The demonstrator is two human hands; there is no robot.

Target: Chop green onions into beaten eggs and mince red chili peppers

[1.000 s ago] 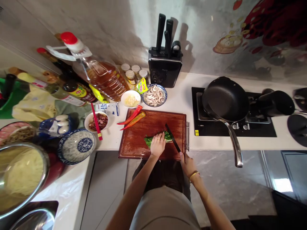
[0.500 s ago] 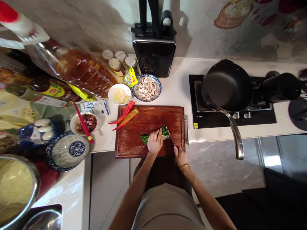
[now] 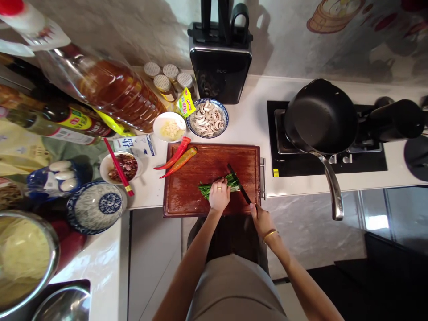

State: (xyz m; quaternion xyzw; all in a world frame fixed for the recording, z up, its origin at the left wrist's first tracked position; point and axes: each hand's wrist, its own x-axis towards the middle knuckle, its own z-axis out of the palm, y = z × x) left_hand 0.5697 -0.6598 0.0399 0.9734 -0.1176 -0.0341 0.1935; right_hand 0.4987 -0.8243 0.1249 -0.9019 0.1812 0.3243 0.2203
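A bunch of green chives (image 3: 230,181) lies across the reddish wooden cutting board (image 3: 187,187). My left hand (image 3: 219,195) presses down on the bunch, fingers curled over it. My right hand (image 3: 261,218) grips the handle of a black knife (image 3: 238,188), whose blade rests on the right end of the chives, just beside my left fingers. Two long chillies (image 3: 177,158), one red and one orange, lie at the board's upper left corner.
Behind the board stand a bowl of sliced mushrooms (image 3: 207,118), a small bowl of garlic (image 3: 169,127) and a black knife block (image 3: 220,67). A black frying pan (image 3: 319,120) sits on the hob at right. Oil bottles (image 3: 110,91), bowls and chopsticks (image 3: 118,167) crowd the left counter.
The knife blade dropped into the chives and has come up again at their right end. My left hand stays on the bunch. The camera view shifted slightly.
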